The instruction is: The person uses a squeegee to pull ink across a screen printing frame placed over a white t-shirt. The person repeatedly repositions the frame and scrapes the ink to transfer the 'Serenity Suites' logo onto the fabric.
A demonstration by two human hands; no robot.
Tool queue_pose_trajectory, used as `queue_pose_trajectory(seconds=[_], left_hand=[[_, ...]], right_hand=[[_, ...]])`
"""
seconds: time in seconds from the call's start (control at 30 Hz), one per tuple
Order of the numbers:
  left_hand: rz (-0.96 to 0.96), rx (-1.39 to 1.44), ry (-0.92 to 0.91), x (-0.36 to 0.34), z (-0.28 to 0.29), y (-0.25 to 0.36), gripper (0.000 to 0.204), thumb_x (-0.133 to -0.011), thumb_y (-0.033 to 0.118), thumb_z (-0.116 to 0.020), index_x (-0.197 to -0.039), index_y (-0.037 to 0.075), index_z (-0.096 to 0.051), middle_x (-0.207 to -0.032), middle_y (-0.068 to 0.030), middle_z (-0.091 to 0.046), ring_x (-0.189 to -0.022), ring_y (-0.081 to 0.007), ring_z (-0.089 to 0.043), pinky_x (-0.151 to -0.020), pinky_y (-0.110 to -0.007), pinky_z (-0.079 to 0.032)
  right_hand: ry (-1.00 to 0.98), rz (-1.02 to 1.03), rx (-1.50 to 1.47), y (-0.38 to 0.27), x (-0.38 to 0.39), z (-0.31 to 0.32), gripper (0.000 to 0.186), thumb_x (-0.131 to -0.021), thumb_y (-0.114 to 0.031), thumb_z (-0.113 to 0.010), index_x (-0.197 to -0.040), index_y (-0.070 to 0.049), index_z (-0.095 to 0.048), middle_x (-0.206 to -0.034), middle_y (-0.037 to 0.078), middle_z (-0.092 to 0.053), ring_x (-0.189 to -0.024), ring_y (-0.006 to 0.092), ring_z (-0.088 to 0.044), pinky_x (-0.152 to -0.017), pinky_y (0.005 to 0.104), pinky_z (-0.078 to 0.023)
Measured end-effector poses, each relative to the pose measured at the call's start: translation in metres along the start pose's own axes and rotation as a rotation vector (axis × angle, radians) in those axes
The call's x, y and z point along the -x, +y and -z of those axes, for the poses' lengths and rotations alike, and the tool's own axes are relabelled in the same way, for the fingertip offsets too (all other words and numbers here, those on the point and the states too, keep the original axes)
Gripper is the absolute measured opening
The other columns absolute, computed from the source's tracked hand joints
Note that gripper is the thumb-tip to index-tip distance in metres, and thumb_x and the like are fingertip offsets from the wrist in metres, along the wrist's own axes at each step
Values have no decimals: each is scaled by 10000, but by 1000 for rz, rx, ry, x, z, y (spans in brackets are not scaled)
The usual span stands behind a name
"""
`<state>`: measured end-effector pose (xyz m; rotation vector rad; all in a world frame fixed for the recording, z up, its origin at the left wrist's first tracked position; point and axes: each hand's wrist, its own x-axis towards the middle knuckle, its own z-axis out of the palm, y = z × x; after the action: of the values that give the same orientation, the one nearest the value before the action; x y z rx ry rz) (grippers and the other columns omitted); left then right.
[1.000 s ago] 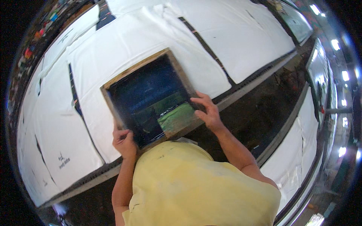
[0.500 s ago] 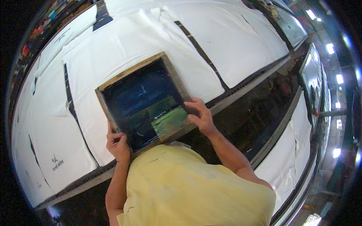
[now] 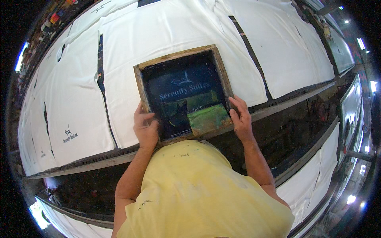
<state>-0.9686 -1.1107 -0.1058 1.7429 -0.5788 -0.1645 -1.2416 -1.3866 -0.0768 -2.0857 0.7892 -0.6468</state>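
A square wooden screen-printing frame (image 3: 176, 56) lies over a white fabric panel (image 3: 123, 79) near the bench's front edge. Its dark mesh (image 3: 180, 71) carries a pale logo and lettering, with a green patch (image 3: 208, 119) at the lower right. My left hand (image 3: 145, 127) grips the frame's lower left side, fingers curled at the rim. On the right side, my right hand (image 3: 241, 117) grips the rim with fingers and thumb. The frame's near edge sits close against my yellow shirt (image 3: 198, 190). A panel to the left (image 3: 69, 111) bears a small dark print.
More white panels (image 3: 293, 51) cover the long bench, separated by narrow dark gaps. A metal rail (image 3: 285, 91) runs along its front edge. Behind me, across a dark aisle (image 3: 297, 119), are another bench with white cloth (image 3: 305, 182) and glossy panels (image 3: 349, 111) at the right.
My view has turned, so the frame and both hands appear further right and squarer to me. The logo on the mesh shows more clearly. Both hands remain on the frame.
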Motion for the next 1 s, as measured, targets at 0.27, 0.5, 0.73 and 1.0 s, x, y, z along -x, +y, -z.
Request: queue_pose_trajectory(seconds=[0.27,0.5,0.73,1.0], left_hand=[[47,-153,-154,-64,46,-15,713,-960,36,-826,-1630,86,-586,-1648,-196,-590,-1472,-342,-617,-1157,-469,-565],[-313,-818,-691,-205,58,31,1005,-823,158,-984,-1711,230,-521,-1661,-175,-597,-1534,-455,-532,-1277,-556,-460],[-201,-1202,-852,-225,20,79,1126,-726,263,-1051,-1719,315,-523,-1531,-140,-698,-1477,-411,-596,-1209,-560,-521],[-96,-1235,-877,-220,15,90,1037,-712,208,-1069,-1641,319,-621,-1516,-108,-726,-1429,-357,-674,-1175,-550,-554]], right_hand=[[-445,430,328,-73,8,9,454,-872,-141,-885,-1319,-142,-802,-1493,131,-700,-1456,392,-622,-1209,555,-521],[-380,590,495,-76,-1,-5,425,-891,19,-796,-1306,-74,-813,-1299,153,-794,-1287,378,-736,-1130,497,-587],[-503,419,587,-115,-42,-7,473,-847,133,-712,-1277,-41,-806,-1270,140,-808,-1204,370,-759,-1064,484,-607],[-531,295,611,-121,11,-6,598,-841,185,-655,-1363,-74,-791,-1369,158,-778,-1319,389,-715,-1149,496,-575]])
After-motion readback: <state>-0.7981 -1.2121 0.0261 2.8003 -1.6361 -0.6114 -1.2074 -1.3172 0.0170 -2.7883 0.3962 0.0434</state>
